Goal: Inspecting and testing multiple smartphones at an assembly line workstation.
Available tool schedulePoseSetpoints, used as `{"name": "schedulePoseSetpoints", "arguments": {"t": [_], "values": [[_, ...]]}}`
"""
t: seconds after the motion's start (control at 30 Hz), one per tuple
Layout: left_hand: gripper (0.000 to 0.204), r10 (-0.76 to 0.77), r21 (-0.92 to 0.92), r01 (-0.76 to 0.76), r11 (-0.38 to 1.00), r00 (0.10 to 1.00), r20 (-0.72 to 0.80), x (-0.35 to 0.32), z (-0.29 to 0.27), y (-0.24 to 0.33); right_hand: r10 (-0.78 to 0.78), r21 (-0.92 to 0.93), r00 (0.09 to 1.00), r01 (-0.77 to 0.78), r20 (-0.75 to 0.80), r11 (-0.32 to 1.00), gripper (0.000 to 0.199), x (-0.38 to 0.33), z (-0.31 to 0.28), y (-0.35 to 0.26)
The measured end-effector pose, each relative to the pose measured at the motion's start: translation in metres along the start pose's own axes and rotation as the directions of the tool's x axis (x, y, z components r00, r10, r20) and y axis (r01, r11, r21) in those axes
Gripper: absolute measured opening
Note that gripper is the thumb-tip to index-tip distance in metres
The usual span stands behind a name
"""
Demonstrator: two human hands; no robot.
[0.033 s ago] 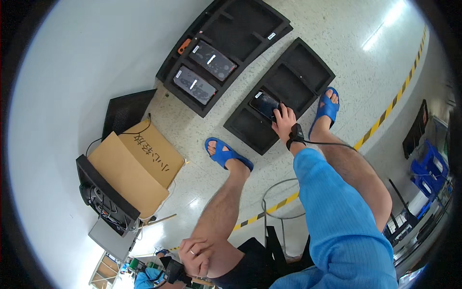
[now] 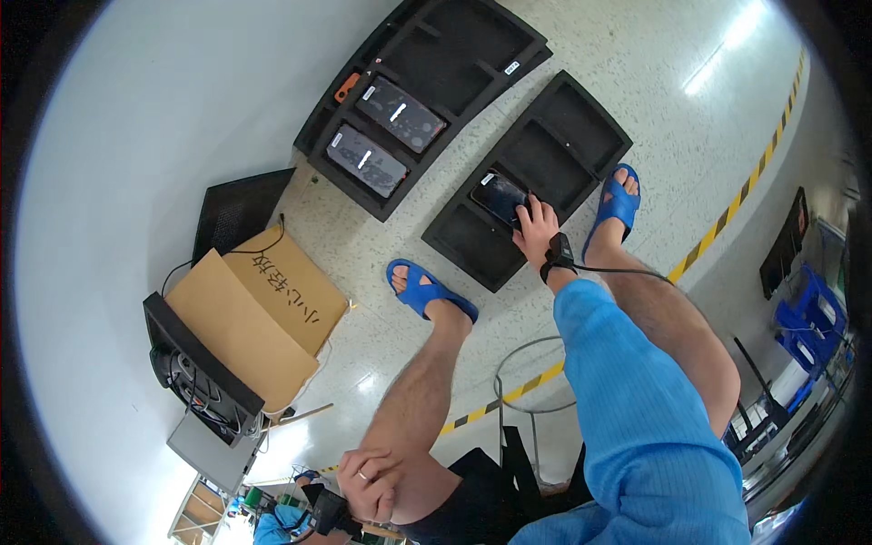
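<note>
On the pale floor (image 2: 668, 145) ahead of my feet, a black tray with walled compartments (image 2: 486, 245) is lying slantwise, and a dark phone (image 2: 498, 193) is resting in one of them. My right grip (image 2: 539, 233) is reaching down to the phone's near end, fingers partly curled and thumb a little apart; fingertips are meeting the phone, but I cannot tell whether I am clasping it or only pressing on it. My own hand is covering that end, and a black wrist device (image 2: 560, 250) is trailing a cable (image 2: 627, 271) over my right leg (image 2: 677, 327). My left grip (image 2: 368, 483) is lying on my left leg (image 2: 409, 391), half open and loosely bent, with nothing showing in it. Beyond, a larger black tray (image 2: 459, 50) is holding two more phones (image 2: 400, 113), and an orange thing (image 2: 346, 87) is showing at its left edge. My right blue sandal (image 2: 620, 202) is standing just beside the nearer tray's right end; my left sandal (image 2: 421, 289) is standing near its lowest corner. Farther left, a cardboard box (image 2: 241, 313) is sitting beside a black panel (image 2: 238, 209), well apart from the phone.
</note>
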State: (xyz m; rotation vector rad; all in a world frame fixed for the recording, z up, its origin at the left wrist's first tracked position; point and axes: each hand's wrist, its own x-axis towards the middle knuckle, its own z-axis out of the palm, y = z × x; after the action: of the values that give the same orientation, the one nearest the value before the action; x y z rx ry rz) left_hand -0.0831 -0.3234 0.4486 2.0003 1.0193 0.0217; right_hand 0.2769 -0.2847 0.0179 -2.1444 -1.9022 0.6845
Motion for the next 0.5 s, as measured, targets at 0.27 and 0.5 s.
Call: {"name": "schedulePoseSetpoints", "arguments": {"t": [0.27, 0.5], "values": [[0.026, -0.005, -0.009, 0.005, 1.0, 1.0, 0.02, 0.001, 0.001, -0.002, 0.009, -0.028, 1.0, -0.009, -0.006, 1.0, 0.059, -0.005, 0.007, 0.001], [0.023, -0.034, -0.015, 0.034, 0.999, 0.999, -0.002, -0.003, 0.002, -0.005, 0.012, -0.035, 1.0, -0.013, -0.027, 0.999, 0.059, -0.001, 0.004, 0.0]]}}
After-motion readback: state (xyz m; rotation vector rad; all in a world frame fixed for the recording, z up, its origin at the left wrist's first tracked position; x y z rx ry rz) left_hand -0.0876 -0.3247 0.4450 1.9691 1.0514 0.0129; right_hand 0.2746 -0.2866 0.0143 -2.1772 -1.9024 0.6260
